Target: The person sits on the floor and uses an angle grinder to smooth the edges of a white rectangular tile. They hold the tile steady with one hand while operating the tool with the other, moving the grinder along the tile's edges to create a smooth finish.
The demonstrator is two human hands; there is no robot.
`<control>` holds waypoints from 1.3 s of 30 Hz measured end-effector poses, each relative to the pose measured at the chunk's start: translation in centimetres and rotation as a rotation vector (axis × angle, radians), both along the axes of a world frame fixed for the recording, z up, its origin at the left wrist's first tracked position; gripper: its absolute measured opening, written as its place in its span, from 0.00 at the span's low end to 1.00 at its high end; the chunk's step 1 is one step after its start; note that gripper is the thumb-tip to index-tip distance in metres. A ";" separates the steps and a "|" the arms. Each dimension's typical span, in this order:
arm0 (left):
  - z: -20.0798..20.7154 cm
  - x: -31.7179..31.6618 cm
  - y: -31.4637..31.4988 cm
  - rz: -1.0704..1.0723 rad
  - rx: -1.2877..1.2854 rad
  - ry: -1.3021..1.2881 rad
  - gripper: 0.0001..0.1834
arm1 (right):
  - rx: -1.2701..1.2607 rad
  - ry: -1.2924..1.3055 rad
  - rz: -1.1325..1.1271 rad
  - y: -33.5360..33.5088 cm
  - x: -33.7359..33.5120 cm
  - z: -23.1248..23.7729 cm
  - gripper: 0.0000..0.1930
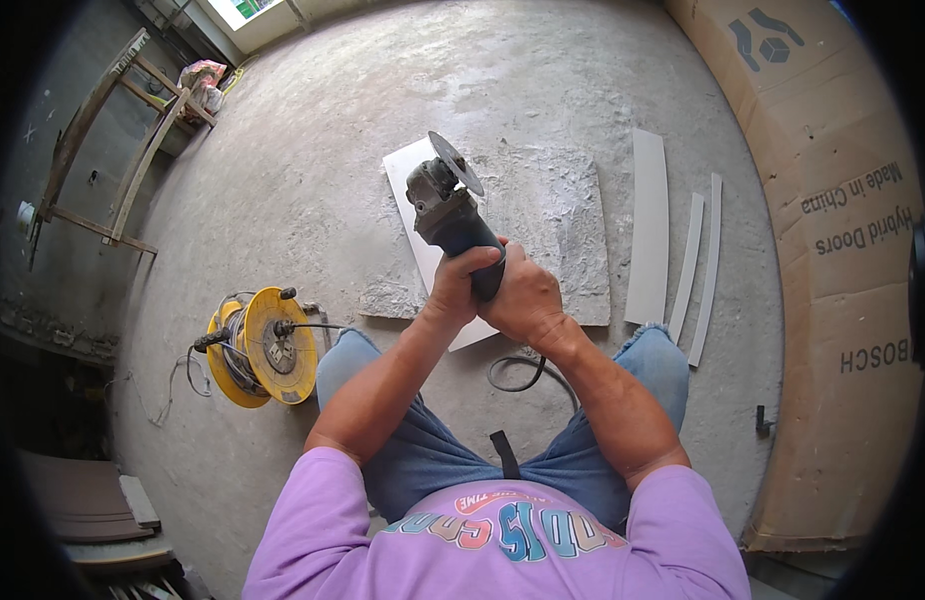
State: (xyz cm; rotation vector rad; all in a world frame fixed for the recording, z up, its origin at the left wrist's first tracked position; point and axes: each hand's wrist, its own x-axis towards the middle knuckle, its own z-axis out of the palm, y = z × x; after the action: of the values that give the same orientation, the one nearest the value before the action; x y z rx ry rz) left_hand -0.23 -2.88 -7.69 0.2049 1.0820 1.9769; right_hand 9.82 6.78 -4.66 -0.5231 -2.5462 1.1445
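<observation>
Both my hands are wrapped round the dark body of an angle grinder, held up in front of me with its head pointing away. My left hand grips from the left side, thumb across the body. On the other side, my right hand closes round the rear part. A thin grey cutting disc sits at the tool's far end, tilted. Below it, a white strip panel lies slanted across a rough, plaster-crusted board on the floor. The grinder hides part of this panel. A black cord loops beneath my hands.
A yellow cable reel stands left of my knee. Several pale strips, including a wide one, lie to the right. Beyond them runs a long cardboard box. A wooden frame leans at the left wall.
</observation>
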 end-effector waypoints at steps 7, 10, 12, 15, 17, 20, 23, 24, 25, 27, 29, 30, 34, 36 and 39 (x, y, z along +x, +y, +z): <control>0.1 0.0 0.1 -0.002 -0.003 0.000 0.21 | -0.034 -0.081 0.026 0.2 0.1 0.2 0.32; 0.0 -0.1 0.1 -0.017 0.005 -0.015 0.21 | -0.030 -0.082 0.026 0.2 0.1 0.4 0.32; -0.1 -0.1 0.1 -0.015 0.000 -0.015 0.21 | -0.036 -0.098 0.028 0.3 0.1 0.6 0.32; -0.3 -0.1 0.1 -0.017 -0.006 -0.017 0.22 | -0.047 -0.134 0.036 0.4 0.2 0.9 0.32; -0.5 -0.1 0.1 -0.021 0.005 -0.048 0.21 | -0.016 -0.136 0.038 0.3 0.2 1.0 0.31; -0.8 0.0 0.2 -0.028 0.029 -0.104 0.20 | 0.028 -0.132 0.035 0.4 0.3 1.0 0.31; -1.0 -0.2 0.4 -0.017 0.004 -0.079 0.20 | -0.035 -0.169 0.031 0.5 0.1 0.9 0.31; -1.1 -0.1 0.3 -0.002 -0.007 -0.069 0.19 | -0.039 -0.175 0.031 0.5 0.1 0.8 0.31; -1.2 0.0 0.3 0.011 -0.010 -0.060 0.19 | -0.040 -0.171 0.034 0.4 0.1 0.7 0.31; -1.3 -0.1 0.2 0.007 -0.009 -0.068 0.19 | 0.001 -0.117 0.025 0.3 -0.1 0.4 0.33; -1.3 -0.2 0.1 0.001 -0.011 -0.078 0.19 | 0.012 -0.086 0.019 0.2 -0.1 0.2 0.34; -1.3 -0.2 0.1 0.001 -0.014 -0.085 0.19 | 0.005 -0.089 0.017 0.2 -0.1 0.1 0.34; -1.3 -0.2 0.1 0.005 -0.019 -0.079 0.19 | 0.002 -0.094 0.016 0.1 -0.1 0.0 0.34; -1.3 -0.1 0.2 0.037 -0.021 -0.100 0.18 | 0.004 -0.104 0.022 0.2 -0.1 0.1 0.34; -1.2 -0.1 0.3 0.054 -0.023 -0.115 0.18 | 0.003 -0.112 0.027 0.1 0.0 0.3 0.33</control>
State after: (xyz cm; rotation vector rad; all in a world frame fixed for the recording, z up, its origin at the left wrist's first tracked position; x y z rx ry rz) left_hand -0.29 -2.62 -8.86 0.0498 1.0458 1.9972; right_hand 9.80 6.92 -4.33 -0.5681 -2.6574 1.1506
